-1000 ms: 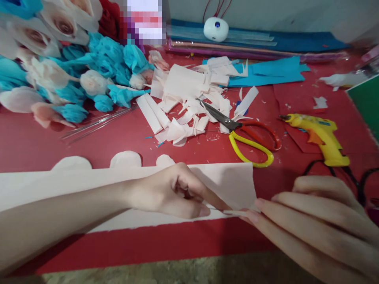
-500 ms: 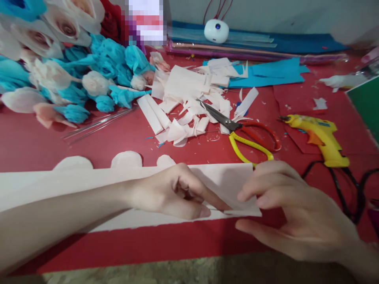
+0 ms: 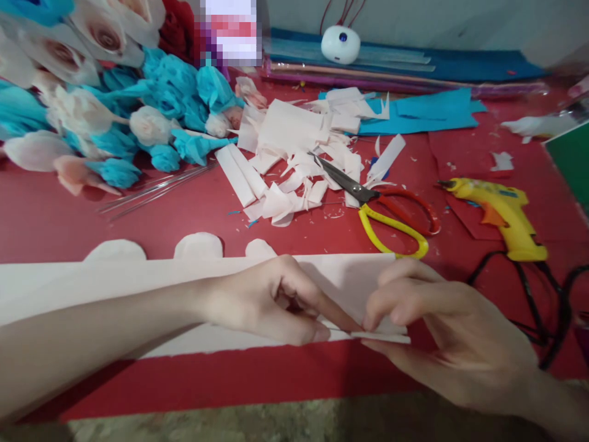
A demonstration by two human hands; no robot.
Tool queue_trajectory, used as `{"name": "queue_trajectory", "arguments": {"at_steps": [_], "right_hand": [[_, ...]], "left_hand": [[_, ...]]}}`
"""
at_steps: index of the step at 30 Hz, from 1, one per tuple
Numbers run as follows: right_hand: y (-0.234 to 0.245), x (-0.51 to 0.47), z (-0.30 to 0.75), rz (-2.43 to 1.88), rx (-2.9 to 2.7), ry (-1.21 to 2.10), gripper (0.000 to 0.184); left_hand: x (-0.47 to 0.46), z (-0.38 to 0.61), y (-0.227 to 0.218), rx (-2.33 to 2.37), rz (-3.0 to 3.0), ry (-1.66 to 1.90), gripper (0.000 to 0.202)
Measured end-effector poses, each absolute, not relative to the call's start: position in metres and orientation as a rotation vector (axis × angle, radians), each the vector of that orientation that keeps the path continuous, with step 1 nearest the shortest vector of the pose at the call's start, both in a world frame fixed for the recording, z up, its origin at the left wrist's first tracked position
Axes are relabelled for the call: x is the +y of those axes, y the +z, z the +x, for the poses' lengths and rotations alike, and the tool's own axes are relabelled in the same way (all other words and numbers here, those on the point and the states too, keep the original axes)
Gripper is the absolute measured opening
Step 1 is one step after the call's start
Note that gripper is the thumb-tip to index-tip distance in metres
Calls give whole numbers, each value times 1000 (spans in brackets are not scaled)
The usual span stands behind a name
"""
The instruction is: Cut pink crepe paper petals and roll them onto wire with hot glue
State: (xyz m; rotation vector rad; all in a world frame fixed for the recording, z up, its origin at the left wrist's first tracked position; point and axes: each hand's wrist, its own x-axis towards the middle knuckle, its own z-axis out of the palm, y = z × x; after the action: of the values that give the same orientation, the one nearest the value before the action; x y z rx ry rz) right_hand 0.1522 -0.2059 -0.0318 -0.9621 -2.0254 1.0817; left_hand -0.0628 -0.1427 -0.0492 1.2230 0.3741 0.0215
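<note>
Paper [image 3: 343, 279], pale, smooth and long, folds narrowly at the hands [image 3: 460, 334].

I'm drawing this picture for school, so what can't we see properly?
All in the head view:
- Pale paper: partly hidden by the left hand; cut off by the left edge.
- Black cord: partly hidden by the right hand.
- Screen-like patch: blurred into squares.
- Green thing: cut off by the right edge.

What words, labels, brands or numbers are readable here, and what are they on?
None can be read.
Yellow glue gun: bluish marking, too small and blurred.
White-and-red panel at the back: pixelated, unreadable.
Long pale paper in front: no writing visible.
</note>
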Motion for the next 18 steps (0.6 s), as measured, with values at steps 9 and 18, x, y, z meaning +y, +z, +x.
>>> {"name": "queue_trajectory", "arguments": {"at_steps": [9,18], "right_hand": [[-28,-205,150,-914,-2022,1040,29],[-23,-200,146,-921,-2119,909,28]], "left_hand": [[-141,-63,-49,373,1263,12,33],[-139,-63,-48,355,1262,-5,32]]}}
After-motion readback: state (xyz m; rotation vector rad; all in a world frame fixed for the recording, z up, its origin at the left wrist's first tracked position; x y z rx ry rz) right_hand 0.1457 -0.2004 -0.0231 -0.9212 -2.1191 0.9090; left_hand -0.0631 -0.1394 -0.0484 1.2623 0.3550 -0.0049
